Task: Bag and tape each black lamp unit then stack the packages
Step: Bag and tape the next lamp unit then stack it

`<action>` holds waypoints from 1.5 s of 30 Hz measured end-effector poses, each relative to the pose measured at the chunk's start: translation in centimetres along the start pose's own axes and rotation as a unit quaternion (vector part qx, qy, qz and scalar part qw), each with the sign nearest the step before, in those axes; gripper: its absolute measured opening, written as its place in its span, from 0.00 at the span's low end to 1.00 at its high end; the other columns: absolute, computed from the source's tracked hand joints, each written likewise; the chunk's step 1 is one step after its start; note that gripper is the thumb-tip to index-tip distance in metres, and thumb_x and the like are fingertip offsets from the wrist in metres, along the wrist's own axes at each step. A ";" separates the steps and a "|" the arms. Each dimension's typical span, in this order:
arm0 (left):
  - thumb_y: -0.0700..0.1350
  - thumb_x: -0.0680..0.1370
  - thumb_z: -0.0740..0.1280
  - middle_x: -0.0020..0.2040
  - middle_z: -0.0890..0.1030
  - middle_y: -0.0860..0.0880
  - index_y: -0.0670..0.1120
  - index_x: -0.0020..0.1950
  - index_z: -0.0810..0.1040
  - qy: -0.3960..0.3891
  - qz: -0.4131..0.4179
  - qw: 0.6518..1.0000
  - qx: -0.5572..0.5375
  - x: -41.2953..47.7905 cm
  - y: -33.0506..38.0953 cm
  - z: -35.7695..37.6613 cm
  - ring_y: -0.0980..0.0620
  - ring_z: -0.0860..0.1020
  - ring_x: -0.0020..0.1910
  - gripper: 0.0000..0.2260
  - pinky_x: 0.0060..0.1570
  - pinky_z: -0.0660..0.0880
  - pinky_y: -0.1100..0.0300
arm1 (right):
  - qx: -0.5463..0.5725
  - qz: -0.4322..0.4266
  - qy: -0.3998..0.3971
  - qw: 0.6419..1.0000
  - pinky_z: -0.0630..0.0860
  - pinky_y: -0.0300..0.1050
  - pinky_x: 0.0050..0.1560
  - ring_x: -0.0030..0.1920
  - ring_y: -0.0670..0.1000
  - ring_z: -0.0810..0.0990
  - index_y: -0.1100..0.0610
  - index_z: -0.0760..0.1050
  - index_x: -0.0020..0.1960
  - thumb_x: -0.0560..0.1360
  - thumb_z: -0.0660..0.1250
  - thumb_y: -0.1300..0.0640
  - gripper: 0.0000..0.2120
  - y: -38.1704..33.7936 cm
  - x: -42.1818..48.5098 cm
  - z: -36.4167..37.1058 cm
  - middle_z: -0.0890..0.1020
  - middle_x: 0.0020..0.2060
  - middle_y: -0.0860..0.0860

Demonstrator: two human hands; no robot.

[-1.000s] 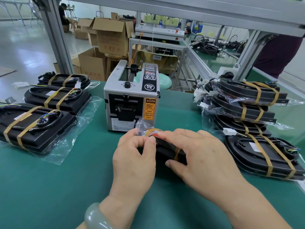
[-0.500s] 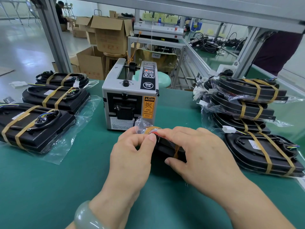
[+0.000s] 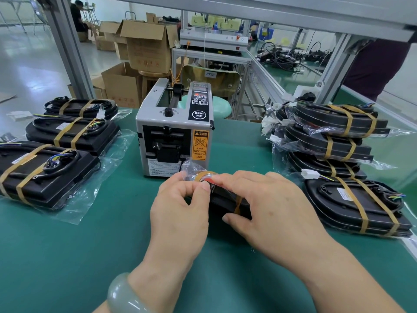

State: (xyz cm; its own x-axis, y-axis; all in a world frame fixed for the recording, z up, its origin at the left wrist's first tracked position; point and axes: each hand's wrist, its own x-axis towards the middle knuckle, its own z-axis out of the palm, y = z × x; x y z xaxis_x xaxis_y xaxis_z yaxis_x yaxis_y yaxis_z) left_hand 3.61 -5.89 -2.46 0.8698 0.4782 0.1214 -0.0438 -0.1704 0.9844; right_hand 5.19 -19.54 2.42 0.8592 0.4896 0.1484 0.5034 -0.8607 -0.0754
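A black lamp unit in a clear plastic bag lies on the green table mat, just in front of the single grey tape dispenser machine. Both hands are on it. The left hand pinches the far end of the unit between thumb and curled forefinger, where a strip of tan tape wraps over the bunched bag. The right hand lies over the top of the unit, forefinger reaching to that same strip and thumb pressed against the near edge, so it grips the unit. A second tan band circles the unit between the two hands. One pale green bangle sits on the left wrist.

On the left lie three taped packages, each a bagged black unit with two tan bands, in a row going away: the nearest package, the middle package and the farthest package.

On the right are four more. Three are piled, namely the top package, the second package and the third package. The front package lies flat on the mat just before the pile. Whether the pile rests on its far end I cannot tell.

Several brown cardboard boxes stand beyond the table.
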 end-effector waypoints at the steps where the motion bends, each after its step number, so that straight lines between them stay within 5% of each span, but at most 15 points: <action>1: 0.46 0.76 0.67 0.52 0.77 0.63 0.51 0.33 0.83 0.004 -0.001 1.000 0.000 0.0 0.0 0.0 0.64 0.71 0.64 0.12 0.55 0.64 0.70 | 0.000 -0.001 0.000 1.000 0.67 0.39 0.48 0.42 0.48 0.70 0.34 0.62 0.69 0.69 0.69 0.42 0.30 0.0 0.0 0.0 0.76 0.54 0.36; 6: 0.47 0.75 0.67 0.60 0.78 0.55 0.52 0.34 0.83 0.007 -0.009 1.000 -0.002 -0.1 0.0 0.0 0.61 0.72 0.64 0.11 0.61 0.65 0.63 | 0.011 0.002 -0.002 1.000 0.69 0.42 0.51 0.44 0.50 0.72 0.34 0.62 0.69 0.70 0.69 0.42 0.31 0.1 0.1 0.0 0.76 0.54 0.37; 11: 0.46 0.76 0.67 0.60 0.78 0.55 0.53 0.34 0.83 0.001 -0.008 1.000 -0.003 -0.1 0.2 0.0 0.65 0.71 0.63 0.11 0.54 0.64 0.73 | 0.003 0.000 -0.005 1.000 0.68 0.41 0.52 0.45 0.49 0.72 0.33 0.59 0.70 0.70 0.68 0.41 0.31 0.1 0.1 -0.1 0.75 0.55 0.36; 16: 0.47 0.76 0.68 0.60 0.77 0.56 0.52 0.36 0.84 -0.008 -0.007 1.000 -0.015 -0.2 0.1 -0.1 0.67 0.70 0.63 0.10 0.56 0.63 0.70 | 0.004 -0.003 -0.005 1.000 0.68 0.41 0.52 0.46 0.49 0.73 0.33 0.59 0.70 0.70 0.67 0.41 0.31 0.2 0.1 0.0 0.75 0.55 0.36; 24: 0.47 0.76 0.68 0.47 0.73 0.67 0.53 0.33 0.82 0.013 0.002 1.000 0.010 0.0 0.0 0.3 0.69 0.69 0.61 0.11 0.48 0.58 0.86 | 0.006 -0.003 0.001 1.000 0.69 0.42 0.52 0.46 0.50 0.73 0.33 0.60 0.70 0.70 0.68 0.41 0.31 0.2 0.1 0.1 0.76 0.55 0.37; 31: 0.48 0.75 0.68 0.48 0.71 0.67 0.56 0.33 0.79 0.026 0.014 0.999 0.031 -0.1 -0.4 0.6 0.63 0.70 0.64 0.10 0.51 0.60 0.80 | -0.004 -0.009 -0.004 1.000 0.68 0.41 0.53 0.48 0.49 0.73 0.33 0.58 0.70 0.70 0.67 0.40 0.31 0.2 0.1 0.1 0.74 0.57 0.36; 34: 0.49 0.74 0.68 0.57 0.75 0.59 0.55 0.33 0.78 0.028 0.018 0.999 0.033 -0.2 -0.5 0.7 0.61 0.69 0.66 0.09 0.55 0.61 0.72 | -0.001 -0.007 -0.001 1.000 0.68 0.41 0.52 0.47 0.49 0.73 0.33 0.58 0.70 0.70 0.67 0.40 0.32 0.1 0.1 0.1 0.75 0.56 0.36; 40: 0.49 0.73 0.70 0.58 0.72 0.58 0.53 0.33 0.79 0.036 0.017 0.997 0.066 -0.1 -0.6 0.8 0.63 0.68 0.65 0.08 0.50 0.59 0.77 | -0.005 -0.008 0.003 1.000 0.68 0.41 0.51 0.46 0.49 0.72 0.33 0.60 0.69 0.70 0.68 0.41 0.31 0.1 0.0 0.1 0.75 0.56 0.36; 43: 0.49 0.72 0.71 0.56 0.74 0.59 0.52 0.35 0.80 0.041 0.012 0.997 0.057 0.0 -0.6 0.8 0.65 0.70 0.61 0.06 0.50 0.59 0.82 | -0.008 -0.010 0.007 1.000 0.69 0.41 0.52 0.45 0.49 0.72 0.33 0.59 0.69 0.70 0.68 0.41 0.31 0.0 0.0 0.2 0.75 0.56 0.36; 45: 0.50 0.70 0.73 0.52 0.78 0.56 0.54 0.38 0.78 0.051 -0.001 0.998 0.037 0.2 -0.5 0.7 0.66 0.74 0.53 0.05 0.49 0.66 0.75 | -0.003 -0.012 0.010 1.000 0.69 0.41 0.52 0.45 0.49 0.71 0.33 0.59 0.69 0.70 0.68 0.41 0.31 0.1 0.0 0.1 0.75 0.56 0.36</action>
State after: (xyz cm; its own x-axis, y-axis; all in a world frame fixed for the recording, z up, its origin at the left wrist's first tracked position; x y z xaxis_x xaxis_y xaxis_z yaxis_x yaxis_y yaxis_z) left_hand 4.14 -6.36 -3.02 0.8151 0.5630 0.1363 -0.0035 -0.2305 0.9731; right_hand 5.21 -19.62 2.27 0.8449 0.5072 0.1700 0.5233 -0.8496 -0.0661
